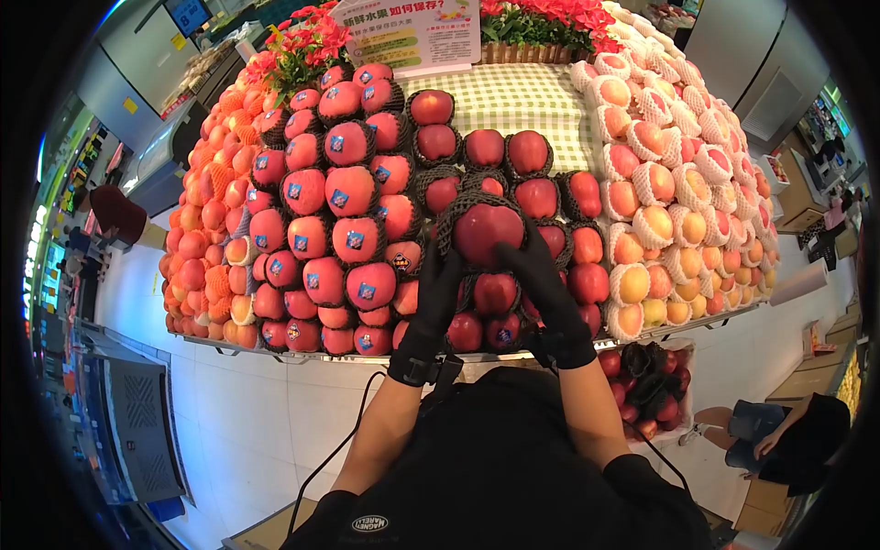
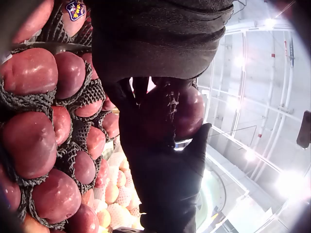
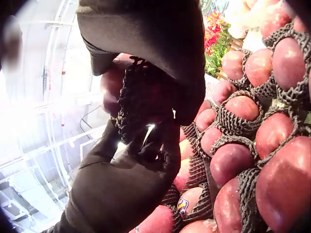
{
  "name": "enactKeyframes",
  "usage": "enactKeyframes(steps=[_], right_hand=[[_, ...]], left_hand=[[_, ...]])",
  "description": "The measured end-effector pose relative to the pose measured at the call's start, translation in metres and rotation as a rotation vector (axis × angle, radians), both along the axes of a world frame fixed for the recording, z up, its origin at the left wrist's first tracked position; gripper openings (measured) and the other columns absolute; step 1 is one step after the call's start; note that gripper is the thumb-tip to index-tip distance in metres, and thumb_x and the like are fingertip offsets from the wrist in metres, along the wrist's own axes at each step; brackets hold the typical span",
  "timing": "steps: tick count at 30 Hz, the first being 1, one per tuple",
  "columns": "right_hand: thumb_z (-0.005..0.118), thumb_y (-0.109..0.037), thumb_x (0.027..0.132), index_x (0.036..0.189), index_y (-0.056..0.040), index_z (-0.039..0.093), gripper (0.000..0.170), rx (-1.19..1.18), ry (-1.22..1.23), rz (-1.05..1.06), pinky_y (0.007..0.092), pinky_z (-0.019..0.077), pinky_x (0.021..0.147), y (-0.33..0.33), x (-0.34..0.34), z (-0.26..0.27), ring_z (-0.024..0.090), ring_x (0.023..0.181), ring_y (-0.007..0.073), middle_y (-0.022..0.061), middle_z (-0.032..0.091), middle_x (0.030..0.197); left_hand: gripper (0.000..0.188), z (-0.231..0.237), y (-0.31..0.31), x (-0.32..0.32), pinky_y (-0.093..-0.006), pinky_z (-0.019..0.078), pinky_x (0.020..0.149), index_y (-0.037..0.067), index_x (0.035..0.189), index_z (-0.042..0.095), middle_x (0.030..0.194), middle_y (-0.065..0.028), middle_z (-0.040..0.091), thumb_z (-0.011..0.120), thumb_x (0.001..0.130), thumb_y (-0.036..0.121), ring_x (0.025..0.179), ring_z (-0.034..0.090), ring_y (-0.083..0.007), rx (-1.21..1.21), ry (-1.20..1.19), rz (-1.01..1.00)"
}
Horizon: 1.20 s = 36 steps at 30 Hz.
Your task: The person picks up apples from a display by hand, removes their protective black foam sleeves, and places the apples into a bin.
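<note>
Both hands wear black gloves and hold one large dark red apple (image 1: 489,236) between them, over the display. A black foam net sleeve (image 1: 452,220) covers its far and left side. My left hand (image 1: 440,286) grips the apple from the left, and my right hand (image 1: 532,280) from the right, its thumb on the near side. Seen from the left wrist, the apple (image 2: 188,114) shows bare skin beside the net, between the two hands. The right wrist view shows the net sleeve (image 3: 127,99) around it, with much of the apple hidden by the gloves.
Stickered red apples (image 1: 350,190) are stacked left of the hands, dark red netted ones (image 1: 536,197) around them. Fruit in white nets (image 1: 655,183) fills the right side. Behind stand a sign (image 1: 408,37) and red flowers (image 1: 559,23). A crate (image 1: 683,431) holds more apples below.
</note>
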State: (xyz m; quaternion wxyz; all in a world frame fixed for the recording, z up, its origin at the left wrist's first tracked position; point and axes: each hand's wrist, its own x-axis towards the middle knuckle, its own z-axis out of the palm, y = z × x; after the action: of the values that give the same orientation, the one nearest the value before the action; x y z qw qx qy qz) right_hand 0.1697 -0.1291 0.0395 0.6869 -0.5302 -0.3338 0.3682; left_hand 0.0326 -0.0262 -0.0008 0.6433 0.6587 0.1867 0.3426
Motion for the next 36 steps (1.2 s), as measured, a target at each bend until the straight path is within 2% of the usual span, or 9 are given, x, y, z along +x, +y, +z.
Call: enactKeyframes(steps=[2,5,11,14,17,20,23,26,36], right_hand=[[0.062,-0.010,0.081,0.142,-0.0020,0.032,0.068,-0.005,-0.040,-0.013,0.0362,0.0427,0.101,-0.003,-0.003,0.004,0.048,0.122,0.0227,0.0140,0.047,0.134],[0.067,-0.011,0.077,0.141,-0.0028,0.033,0.073,0.004,0.005,-0.041,0.0370,0.0426,0.101,-0.012,-0.013,0.024,0.048,0.122,0.0230,0.0135,0.048,0.133],[0.076,-0.013,0.069,0.140,-0.0044,0.036,0.082,0.088,-0.244,-0.121,0.0381,0.0415,0.103,-0.005,-0.004,-0.003,0.046,0.124,0.0228,0.0124,0.047,0.133],[0.077,-0.014,0.067,0.140,-0.0055,0.036,0.084,0.040,-0.318,-0.117,0.0383,0.0397,0.105,-0.005,-0.002,-0.013,0.045,0.125,0.0224,0.0117,0.046,0.134],[0.080,-0.013,0.065,0.136,-0.0030,0.038,0.084,0.109,-0.171,-0.043,0.0375,0.0408,0.103,-0.003,-0.009,-0.004,0.046,0.124,0.0227,0.0126,0.046,0.134],[0.082,-0.016,0.065,0.135,-0.0025,0.040,0.083,0.114,0.047,0.096,0.0371,0.0409,0.103,-0.010,-0.025,0.047,0.048,0.122,0.0210,0.0120,0.048,0.132],[0.083,-0.019,0.066,0.134,-0.0022,0.043,0.081,0.092,0.005,0.142,0.0368,0.0410,0.103,-0.010,-0.026,0.055,0.050,0.119,0.0197,0.0115,0.050,0.131],[0.083,-0.020,0.066,0.134,-0.0024,0.043,0.080,0.118,-0.125,0.028,0.0366,0.0413,0.102,-0.002,-0.024,0.011,0.051,0.118,0.0197,0.0113,0.051,0.130],[0.079,-0.017,0.069,0.136,-0.0041,0.041,0.078,0.144,-0.197,0.021,0.0373,0.0428,0.101,-0.012,-0.011,0.028,0.050,0.121,0.0216,0.0125,0.050,0.131]], left_hand=[[0.049,0.007,0.002,-0.001,-0.0331,0.0440,0.100,0.001,0.139,0.038,0.133,-0.0118,0.049,0.054,0.094,0.010,0.123,0.047,-0.0223,-0.365,-0.076,-0.086],[0.050,0.011,0.008,-0.006,-0.0336,0.0393,0.103,0.003,0.141,0.037,0.135,-0.0116,0.048,0.053,0.096,0.015,0.122,0.047,-0.0213,-0.225,-0.006,-0.109],[0.054,0.021,0.018,-0.005,-0.0335,0.0349,0.107,0.004,0.141,0.039,0.136,-0.0115,0.048,0.058,0.091,0.009,0.131,0.039,-0.0196,-0.086,-0.195,-0.017],[0.044,0.036,0.017,-0.005,-0.0319,0.0400,0.101,0.000,0.136,0.044,0.132,-0.0128,0.051,0.053,0.094,0.007,0.121,0.048,-0.0180,0.049,-0.062,-0.011],[0.033,0.034,0.018,-0.002,-0.0285,0.0459,0.091,-0.001,0.126,0.054,0.119,-0.0096,0.060,0.053,0.095,0.008,0.106,0.055,-0.0144,-0.122,-0.086,0.014],[0.021,0.026,0.021,0.000,-0.0249,0.0476,0.080,-0.001,0.111,0.061,0.102,-0.0049,0.064,0.055,0.095,0.012,0.091,0.057,-0.0102,-0.075,-0.099,0.131],[0.017,0.034,0.022,-0.002,-0.0241,0.0468,0.075,0.000,0.103,0.062,0.094,-0.0028,0.063,0.059,0.094,0.015,0.086,0.056,-0.0093,-0.136,-0.028,0.180],[0.017,0.034,0.029,-0.003,-0.0222,0.0478,0.064,0.001,0.100,0.063,0.089,-0.0021,0.064,0.063,0.092,0.016,0.078,0.056,-0.0074,-0.111,0.018,0.187],[0.026,0.016,0.026,-0.002,-0.0256,0.0479,0.077,0.003,0.113,0.055,0.101,-0.0033,0.059,0.064,0.090,0.010,0.087,0.055,-0.0099,-0.153,-0.052,0.110]])
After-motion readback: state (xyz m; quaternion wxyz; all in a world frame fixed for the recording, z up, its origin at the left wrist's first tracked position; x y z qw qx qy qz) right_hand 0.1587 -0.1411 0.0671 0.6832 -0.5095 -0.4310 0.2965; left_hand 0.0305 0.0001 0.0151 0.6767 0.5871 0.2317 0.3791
